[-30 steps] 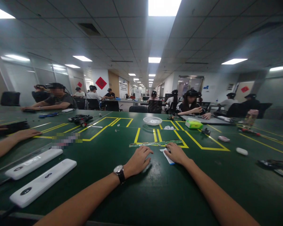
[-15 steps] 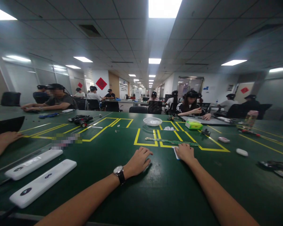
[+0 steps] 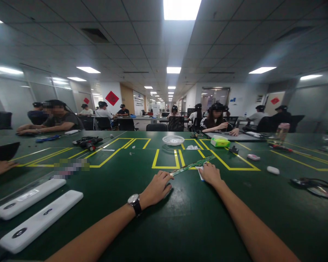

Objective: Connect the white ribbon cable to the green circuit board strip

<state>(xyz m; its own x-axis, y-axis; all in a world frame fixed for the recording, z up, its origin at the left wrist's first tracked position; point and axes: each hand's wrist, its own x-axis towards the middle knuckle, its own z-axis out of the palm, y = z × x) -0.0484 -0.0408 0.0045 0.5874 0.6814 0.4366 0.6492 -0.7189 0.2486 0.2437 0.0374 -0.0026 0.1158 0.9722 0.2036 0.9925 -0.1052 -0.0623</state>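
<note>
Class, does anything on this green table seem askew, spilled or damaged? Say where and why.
The green strip looks askew: it slants across the yellow tape from the left hand to behind the right hand. No spill shows; fine damage cannot be made out.

Circuit strip (image 3: 192,166) glinting; tabletop (image 3: 186,225) smooth — semi-gloss (soft glare); white basket (image 3: 173,143) — plastic-looking.

Dim, hazy (bright ceiling lamps (image 3: 182,10))
</note>
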